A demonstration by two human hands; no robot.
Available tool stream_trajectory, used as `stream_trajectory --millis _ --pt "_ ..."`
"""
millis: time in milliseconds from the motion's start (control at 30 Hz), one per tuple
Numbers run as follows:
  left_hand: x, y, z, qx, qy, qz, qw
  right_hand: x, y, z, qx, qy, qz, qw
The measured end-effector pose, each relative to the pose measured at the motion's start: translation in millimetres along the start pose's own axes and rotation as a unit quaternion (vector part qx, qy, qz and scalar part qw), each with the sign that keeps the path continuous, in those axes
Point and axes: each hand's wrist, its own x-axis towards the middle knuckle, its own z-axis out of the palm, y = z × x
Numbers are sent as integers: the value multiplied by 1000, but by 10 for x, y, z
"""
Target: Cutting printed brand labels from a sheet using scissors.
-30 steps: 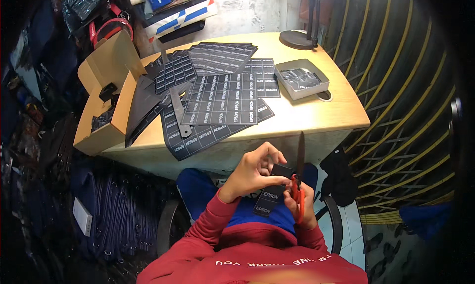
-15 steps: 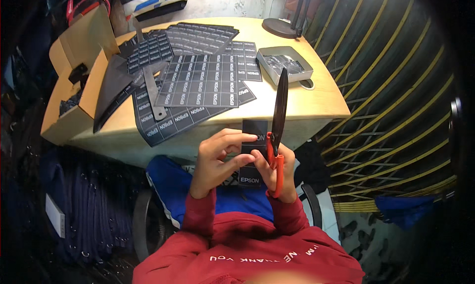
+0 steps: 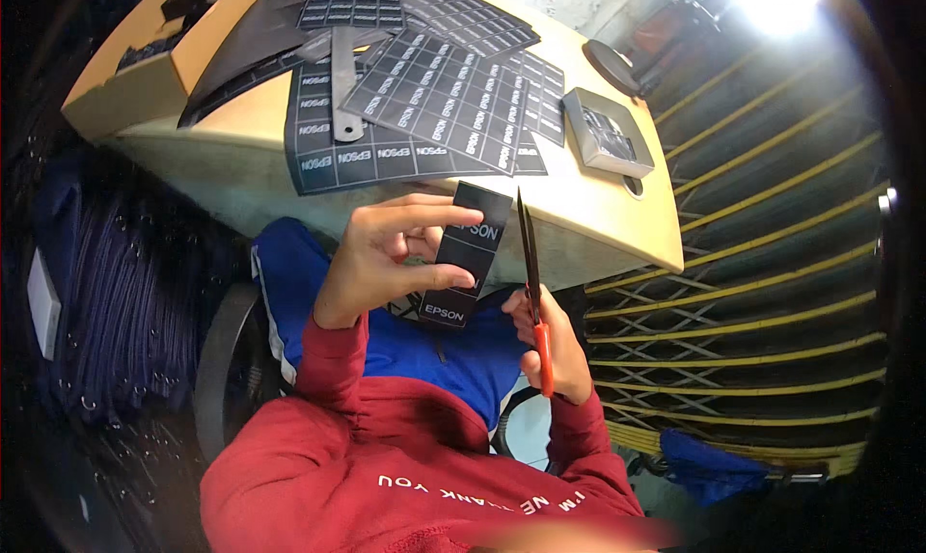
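Observation:
Between the thumb and fingers of my left hand is a black strip of printed labels, held upright over my lap by its left edge. Pale lettering and thin dividing lines mark it. My right hand grips a pair of scissors by red-orange handles, their long dark blades pointing up toward the table edge. The blades look nearly closed and stand just right of the strip, apart from it. Several dark sheets of the same labels lie overlapped on the table beyond.
A metal ruler rests on the sheets of the wooden table. An open cardboard box stands at the left, and a small grey tray with dark pieces at the right. Near the far right corner is a round dark base. A yellow-ribbed folding gate runs along the right.
My right hand has left the strip and moved down and right with the scissors. The left hand still holds the strip, now tilted. The whole view has turned and shifted.

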Motion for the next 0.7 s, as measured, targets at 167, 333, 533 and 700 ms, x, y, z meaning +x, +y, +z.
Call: stream_trajectory --millis 167,333,533,700 --pt "-81 130 -167 45 -15 -25 999 -92 -70 -251 -25 -133 59 989" --pt "-89 119 -171 36 -35 -58 997 -115 -179 -444 -34 -225 102 968" --pt "-92 109 -169 -5 -93 -79 992 -22 -223 -490 -40 -279 92 955" --pt "-111 110 -187 13 -119 -73 990 21 -228 -467 -47 -300 76 950"
